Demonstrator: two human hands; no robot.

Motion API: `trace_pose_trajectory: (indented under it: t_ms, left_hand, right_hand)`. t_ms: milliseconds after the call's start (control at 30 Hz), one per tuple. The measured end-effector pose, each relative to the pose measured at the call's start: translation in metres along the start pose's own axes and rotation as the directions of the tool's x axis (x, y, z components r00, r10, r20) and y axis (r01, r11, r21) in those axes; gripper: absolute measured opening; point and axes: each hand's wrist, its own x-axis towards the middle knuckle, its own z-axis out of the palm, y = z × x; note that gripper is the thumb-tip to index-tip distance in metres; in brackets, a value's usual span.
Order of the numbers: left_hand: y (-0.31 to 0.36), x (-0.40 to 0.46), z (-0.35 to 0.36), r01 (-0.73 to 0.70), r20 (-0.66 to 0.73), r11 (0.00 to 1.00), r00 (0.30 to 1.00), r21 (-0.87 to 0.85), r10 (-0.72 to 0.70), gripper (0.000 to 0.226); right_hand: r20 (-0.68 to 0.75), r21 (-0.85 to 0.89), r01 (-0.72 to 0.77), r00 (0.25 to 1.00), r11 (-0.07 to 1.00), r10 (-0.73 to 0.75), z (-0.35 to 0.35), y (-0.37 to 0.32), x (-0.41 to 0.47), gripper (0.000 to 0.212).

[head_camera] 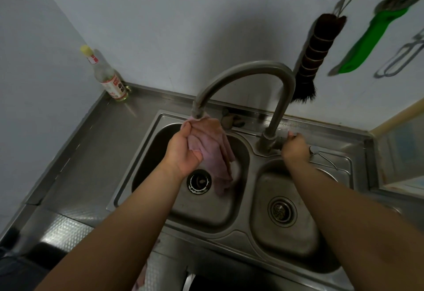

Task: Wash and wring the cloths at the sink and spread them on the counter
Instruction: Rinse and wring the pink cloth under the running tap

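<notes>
Mid-frame, the left hand (pixel 183 150) grips the pink cloth (pixel 213 150) under the spout (pixel 197 109); the right hand (pixel 295 145) curls round the tap handle (pixel 289 135). Washing step; rubbing likely next.

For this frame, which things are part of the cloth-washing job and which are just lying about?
In use:
pink cloth, held under the spout by the left hand
faucet
tap handle, gripped by the right hand
left basin

Lying about:
bottle
brush
green tool
right basin
</notes>
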Motion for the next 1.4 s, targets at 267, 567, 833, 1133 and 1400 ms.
trace_pose_trajectory:
  t_ms: [267, 567, 833, 1133, 1400]
  left_hand:
    - [0.002, 0.0, 0.005, -0.01, -0.013, 1.0, 1.0, 0.006, 0.01, 0.049]
    - [0.004, 0.0, 0.002, -0.025, 0.0, 0.999, 1.0, 0.019, 0.025, 0.047]
    - [0.013, -0.005, 0.0, -0.12, -0.008, 0.903, 0.991, 0.412, 0.136, 0.035]
    - [0.028, 0.005, -0.021, -0.109, -0.264, 0.689, 0.872, 0.717, 0.412, 0.02]
    - [-0.014, 0.014, 0.025, 0.042, -0.428, 0.836, 0.872, 0.547, 0.237, 0.038]
  right_hand:
    - [0.045, -0.038, -0.025, 0.999, 0.999, 0.026, -0.009, -0.004, 0.01, 0.036]
    - [0.151, 0.011, -0.055, 0.987, 0.998, 0.052, -0.013, -0.015, -0.003, 0.049]
    - [0.39, 0.455, 0.297, 0.781, 0.84, -0.487, 0.02, -0.085, -0.102, 0.048]
    - [0.579, 0.614, 0.094, 0.621, 0.784, -0.528, 0.044, -0.107, -0.111, 0.025]
    - [0.32, 0.233, 0.49, 0.777, 0.84, -0.542, 0.07, -0.124, -0.135, 0.039]
